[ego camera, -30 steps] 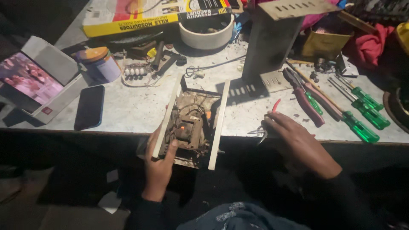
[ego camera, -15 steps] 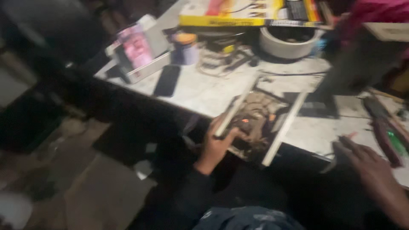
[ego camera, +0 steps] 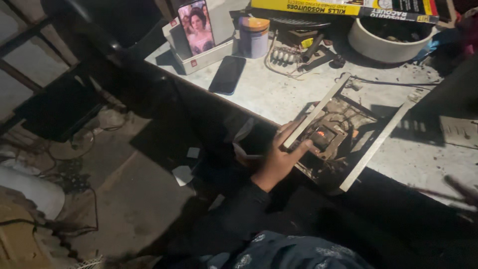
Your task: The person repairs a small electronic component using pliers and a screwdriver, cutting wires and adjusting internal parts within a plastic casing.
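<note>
Metal chassis [ego camera: 343,137], opened and overhanging the surface [ego camera: 279,89] edge, is being gripped by the left hand [ego camera: 281,157] at its near rail; right hand [ego camera: 460,192] is blurring rightward, grip indiscernible; internals remaining exposed.

Right hand [ego camera: 460,189] — blurred, cut by the edge — its grip unreadable.

bare tabletop [ego camera: 279,92] lies open between the black phone [ego camera: 227,74] and the opened metal chassis [ego camera: 343,134] at the near edge. along the far edge, a white bowl [ego camera: 383,45], a small tin [ego camera: 254,37] and loose parts [ego camera: 298,52] crowd the way.
</note>
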